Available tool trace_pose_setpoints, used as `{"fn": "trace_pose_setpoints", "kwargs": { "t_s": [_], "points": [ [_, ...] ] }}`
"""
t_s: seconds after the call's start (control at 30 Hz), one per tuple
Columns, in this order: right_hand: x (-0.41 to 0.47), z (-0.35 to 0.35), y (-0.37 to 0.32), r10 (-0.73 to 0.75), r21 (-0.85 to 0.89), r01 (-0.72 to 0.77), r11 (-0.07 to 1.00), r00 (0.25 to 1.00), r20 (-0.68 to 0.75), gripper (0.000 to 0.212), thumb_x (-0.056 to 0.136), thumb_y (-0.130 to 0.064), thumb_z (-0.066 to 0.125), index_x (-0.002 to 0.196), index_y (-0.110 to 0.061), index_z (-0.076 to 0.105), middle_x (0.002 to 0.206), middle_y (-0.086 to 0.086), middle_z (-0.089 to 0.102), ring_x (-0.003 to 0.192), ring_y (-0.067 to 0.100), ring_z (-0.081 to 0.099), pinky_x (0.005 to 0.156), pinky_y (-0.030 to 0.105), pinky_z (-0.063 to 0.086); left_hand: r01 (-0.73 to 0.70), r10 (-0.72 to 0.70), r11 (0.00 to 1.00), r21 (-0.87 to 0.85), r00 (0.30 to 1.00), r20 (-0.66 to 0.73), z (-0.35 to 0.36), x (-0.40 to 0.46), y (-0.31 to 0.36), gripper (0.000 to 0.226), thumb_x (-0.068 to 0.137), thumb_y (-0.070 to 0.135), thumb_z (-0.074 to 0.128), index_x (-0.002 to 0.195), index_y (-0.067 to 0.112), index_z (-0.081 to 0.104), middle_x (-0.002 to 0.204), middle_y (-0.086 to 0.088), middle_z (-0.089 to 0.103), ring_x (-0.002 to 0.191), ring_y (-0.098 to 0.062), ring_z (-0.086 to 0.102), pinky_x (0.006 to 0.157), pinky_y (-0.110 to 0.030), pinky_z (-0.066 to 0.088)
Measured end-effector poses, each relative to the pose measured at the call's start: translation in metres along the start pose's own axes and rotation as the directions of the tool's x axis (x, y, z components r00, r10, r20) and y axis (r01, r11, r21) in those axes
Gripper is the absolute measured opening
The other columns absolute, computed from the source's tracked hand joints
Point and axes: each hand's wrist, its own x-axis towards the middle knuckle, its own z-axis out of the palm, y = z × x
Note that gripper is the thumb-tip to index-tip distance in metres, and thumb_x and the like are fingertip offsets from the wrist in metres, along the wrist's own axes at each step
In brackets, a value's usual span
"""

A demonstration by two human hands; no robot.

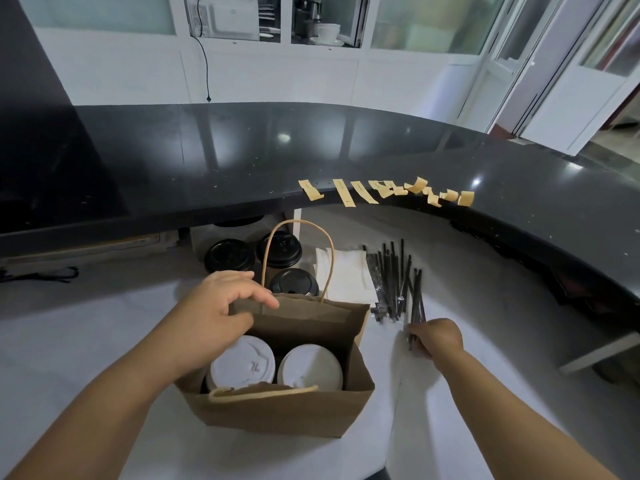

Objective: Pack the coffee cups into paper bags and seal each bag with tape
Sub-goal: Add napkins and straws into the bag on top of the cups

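An open brown paper bag [356, 344] stands on the white counter in front of me. Inside it sit two cups with white lids [242, 367], side by side. My left hand [221, 306] holds the bag's far left rim, thumb inside and fingers over the edge. Right of the bag, my right hand [438, 337] pinches a few black wrapped straws [417, 306] from the pile [391, 275]. Three cups with black lids [228, 254] stand behind the bag. Several strips of tan tape [384, 190] hang off the edge of the black counter.
A stack of white napkins [349, 271] lies between the black-lidded cups and the straws. The raised black counter [311, 150] curves around the far and right side. Black cords [38, 273] lie at the far left.
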Motion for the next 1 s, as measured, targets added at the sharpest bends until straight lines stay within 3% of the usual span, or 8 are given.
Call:
{"fn": "trace_pose_setpoints", "kwargs": {
  "t_s": [0.03,0.13,0.23,0.57,0.7,0.83,1.0],
  "points": [
    [-0.002,0.000,0.002,0.002,0.037,-0.002,0.999,1.000,0.001,0.030,0.077,-0.004,0.069,0.051,-0.004,0.054,0.038,0.007,0.050,0.040,0.022,0.047,0.053,0.029,0.042,-0.006,0.006,1.000,0.002,1.000,0.002,0.000,0.000,0.000,0.051,0.082,0.005,0.058,0.090,0.054,0.064,0.130,0.013,0.051,0.107,-0.017,0.056,0.073,-0.015,0.037],
    [-0.008,0.000,0.008,0.016,0.107,-0.018,0.994,1.000,0.019,0.024,0.077,-0.005,0.072,0.058,-0.001,0.058,0.047,0.010,0.052,0.041,0.021,0.046,0.048,0.028,0.041,-0.040,0.041,0.999,-0.010,0.999,0.011,-0.002,0.000,0.000,0.047,0.082,0.001,0.059,0.086,0.047,0.066,0.127,0.012,0.054,0.126,0.003,0.036,0.075,-0.005,0.033],
    [-0.015,-0.001,0.011,0.018,0.142,-0.021,0.990,1.000,0.022,0.021,0.077,-0.008,0.075,0.067,0.000,0.059,0.051,0.011,0.050,0.043,0.021,0.043,0.048,0.027,0.038,-0.069,0.069,0.997,-0.026,0.997,0.023,-0.003,-0.001,-0.001,0.048,0.081,-0.001,0.058,0.086,0.046,0.066,0.125,0.011,0.055,0.131,0.004,0.030,0.075,-0.002,0.034],
    [-0.058,-0.011,0.011,-0.045,0.277,0.048,0.960,0.999,-0.017,0.014,0.083,-0.004,0.070,0.076,0.001,0.059,0.059,0.011,0.053,0.050,0.017,0.044,0.047,0.025,0.040,-0.134,0.138,0.989,-0.058,0.987,0.077,-0.013,-0.001,-0.007,0.048,0.080,-0.003,0.056,0.085,0.044,0.065,0.118,0.014,0.058,0.129,0.004,0.032,0.080,0.002,0.026],
    [-0.069,-0.014,0.010,-0.004,0.310,0.011,0.951,1.000,-0.021,0.004,0.085,-0.002,0.067,0.088,0.001,0.065,0.062,0.009,0.055,0.053,0.015,0.044,0.050,0.024,0.041,-0.172,0.178,0.983,-0.069,0.981,0.080,-0.016,-0.001,-0.007,0.049,0.080,-0.004,0.057,0.083,0.044,0.064,0.113,0.018,0.058,0.126,0.005,0.034,0.087,-0.001,0.022],
    [-0.072,-0.014,0.014,0.061,0.352,-0.050,0.935,0.998,-0.018,0.010,0.085,0.000,0.066,0.086,0.009,0.065,0.065,0.013,0.050,0.053,0.017,0.040,0.052,0.026,0.039,-0.190,0.196,0.979,-0.077,0.977,0.085,-0.016,-0.002,-0.008,0.050,0.079,-0.005,0.056,0.084,0.044,0.063,0.110,0.025,0.056,0.124,0.007,0.034,0.086,0.003,0.020],
    [-0.074,-0.011,0.014,0.119,0.315,-0.104,0.943,0.993,-0.028,0.010,0.087,-0.001,0.064,0.083,0.008,0.064,0.060,0.012,0.048,0.049,0.016,0.038,0.043,0.023,0.035,-0.211,0.218,0.973,-0.095,0.973,0.075,-0.015,-0.001,-0.011,0.051,0.080,-0.005,0.056,0.085,0.046,0.063,0.108,0.025,0.058,0.119,0.013,0.035,0.087,0.004,0.021]
  ]
}}
